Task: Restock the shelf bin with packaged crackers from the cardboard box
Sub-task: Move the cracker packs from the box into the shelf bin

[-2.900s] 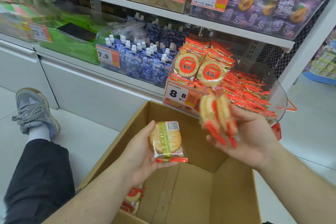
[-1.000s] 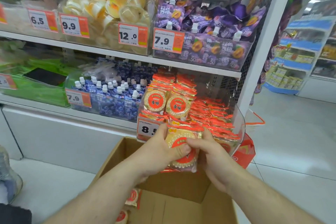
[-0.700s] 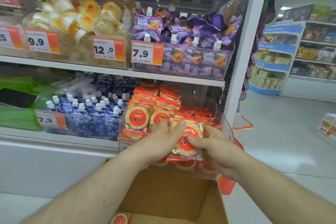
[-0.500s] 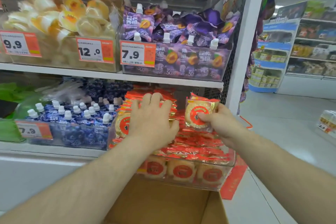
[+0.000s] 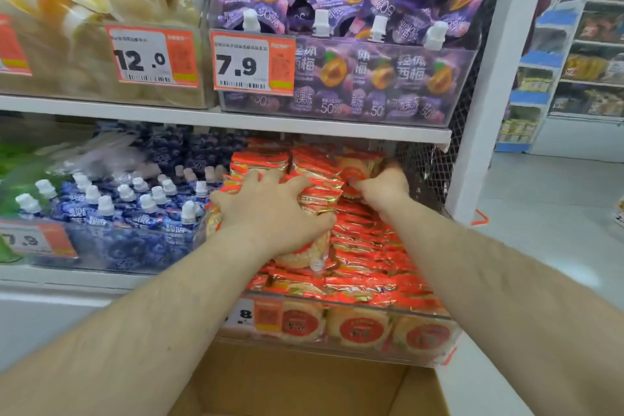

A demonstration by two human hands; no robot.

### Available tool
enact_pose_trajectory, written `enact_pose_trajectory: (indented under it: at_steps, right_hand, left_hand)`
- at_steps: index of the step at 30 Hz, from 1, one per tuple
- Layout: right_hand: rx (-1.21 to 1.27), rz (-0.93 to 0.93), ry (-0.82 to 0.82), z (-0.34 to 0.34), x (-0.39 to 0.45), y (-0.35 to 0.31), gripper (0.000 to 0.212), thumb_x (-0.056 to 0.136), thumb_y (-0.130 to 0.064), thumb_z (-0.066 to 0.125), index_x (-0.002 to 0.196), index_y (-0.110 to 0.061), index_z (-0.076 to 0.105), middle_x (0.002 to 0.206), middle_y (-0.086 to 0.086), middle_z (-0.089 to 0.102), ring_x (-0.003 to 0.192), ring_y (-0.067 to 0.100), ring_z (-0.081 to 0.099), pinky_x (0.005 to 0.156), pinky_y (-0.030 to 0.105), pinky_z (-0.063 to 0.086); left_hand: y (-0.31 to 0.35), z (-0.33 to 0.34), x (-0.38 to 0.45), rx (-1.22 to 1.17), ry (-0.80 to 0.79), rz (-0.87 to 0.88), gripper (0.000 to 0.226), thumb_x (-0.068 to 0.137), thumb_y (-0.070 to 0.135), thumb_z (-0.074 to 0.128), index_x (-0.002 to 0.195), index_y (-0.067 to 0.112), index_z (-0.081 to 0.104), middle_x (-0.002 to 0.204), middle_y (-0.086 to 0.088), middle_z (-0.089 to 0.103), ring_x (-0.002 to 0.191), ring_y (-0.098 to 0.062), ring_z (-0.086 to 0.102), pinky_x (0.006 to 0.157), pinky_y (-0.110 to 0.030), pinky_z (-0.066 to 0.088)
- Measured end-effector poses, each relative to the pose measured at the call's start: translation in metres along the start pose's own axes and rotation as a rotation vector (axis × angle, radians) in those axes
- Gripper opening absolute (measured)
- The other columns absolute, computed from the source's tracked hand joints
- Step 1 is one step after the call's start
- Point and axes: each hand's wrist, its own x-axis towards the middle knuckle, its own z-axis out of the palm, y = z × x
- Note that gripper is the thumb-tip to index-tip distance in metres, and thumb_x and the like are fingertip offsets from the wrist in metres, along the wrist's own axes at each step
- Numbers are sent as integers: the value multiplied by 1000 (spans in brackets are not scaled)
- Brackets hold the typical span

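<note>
Now both hands are deep in the shelf bin (image 5: 337, 317), the clear one on the lower shelf beneath the purple pouches (image 5: 354, 71). A cracker pack (image 5: 354, 176) is pinched by the right hand (image 5: 385, 187), thumb and fingers curled round its right edge, and it is held upright at the back right of the bin, its round face turned toward the camera and its flat side parallel to the rear. The slot for it looks to lie straight down and slightly back from that grip, between the standing stack (image 5: 304, 165) on its left and the wire mesh (image 5: 422, 172) on its right. The left hand (image 5: 273, 213) is spread wide, fingers splayed and pressed flat over the front of that stack, thumb stretched toward the right; nothing is gripped by it, the packs are merely held back. So the right hand is the nearer one to the gap, and the coming move is judged to be a short drop with the pack kept on edge. Should the left hand be lifted early, the stack may well lean into the gap. More packs lie flat across the front of the bin, and only the rim of the cardboard box (image 5: 304, 382) is seen below; its contents cannot be made out.
</note>
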Motion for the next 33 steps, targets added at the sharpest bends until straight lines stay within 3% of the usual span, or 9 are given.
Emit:
enact_pose_trajectory:
  at_steps: [3, 8, 12, 21, 24, 26, 29, 31, 33]
  right_hand:
    - [-120, -9, 45, 4, -8, 0, 47, 78, -38, 78, 113, -12, 61, 104, 5, 67, 95, 26, 64, 84, 33, 52]
    - [-172, 71, -153, 8, -15, -13, 26, 81, -25, 53, 100, -12, 63, 96, 8, 68, 89, 30, 65, 89, 46, 54]
    - [-259, 54, -264, 3, -12, -12, 14, 89, -16, 46, 96, -9, 57, 96, 11, 63, 92, 28, 62, 83, 40, 54]
    - [-419, 54, -182, -19, -20, 8, 66, 75, -43, 65, 131, -18, 40, 127, 14, 55, 115, 37, 53, 99, 53, 45]
    - [-413, 11, -115, -36, -42, 5, 66, 79, -49, 66, 133, -21, 41, 131, 11, 56, 123, 35, 47, 105, 48, 37]
    - [-438, -113, 10, -45, -72, -3, 54, 83, -38, 63, 131, -21, 47, 128, 9, 58, 122, 34, 45, 102, 45, 35]
    - [-381, -567, 256, -50, -127, -6, 30, 79, -19, 55, 107, -14, 64, 106, 8, 64, 103, 35, 53, 88, 42, 38]
    - [-254, -897, 259, -46, -168, -1, 16, 72, -15, 52, 82, -10, 62, 85, 10, 61, 83, 34, 54, 75, 43, 39]
    - [-171, -1084, 116, -35, -209, 11, 3, 67, -8, 54, 68, -7, 56, 70, 9, 53, 70, 31, 49, 66, 41, 37]
  left_hand:
    - [0, 2, 0, -1, -6, -2, 92, 54, 91, 21, 136, 53, 35, 153, 4, 34, 142, -25, 20, 108, -60, 26]
    - [6, -4, -2, 43, -69, -5, 79, 70, 88, 34, 140, 51, 31, 154, 7, 29, 144, -23, 16, 102, -69, 18]
    - [6, -3, -1, 39, -75, -21, 81, 69, 89, 32, 141, 51, 29, 156, 5, 28, 144, -24, 15, 105, -68, 19]
    - [12, -12, -9, 52, -70, -55, 91, 67, 92, 28, 147, 49, 20, 162, 3, 11, 149, -28, 3, 104, -77, 0]
    - [16, -22, -23, 71, 47, -13, 89, 72, 86, 33, 147, 39, 26, 161, 0, 17, 148, -25, 9, 108, -72, 0]
    - [14, -25, -38, -25, 262, 72, 72, 75, 73, 42, 136, 34, 44, 147, 3, 40, 138, -20, 30, 110, -60, 13]
    - [3, -20, -72, -214, 572, 271, 39, 75, 48, 49, 104, 26, 63, 105, 7, 61, 103, -20, 56, 90, -44, 33]
    - [-11, -12, -98, -301, 611, 353, 26, 73, 36, 52, 90, 21, 65, 90, 5, 63, 88, -23, 61, 78, -40, 41]
    - [-29, 1, -126, -396, 531, 369, 20, 74, 29, 53, 85, 18, 66, 82, 4, 64, 79, -22, 62, 71, -40, 47]
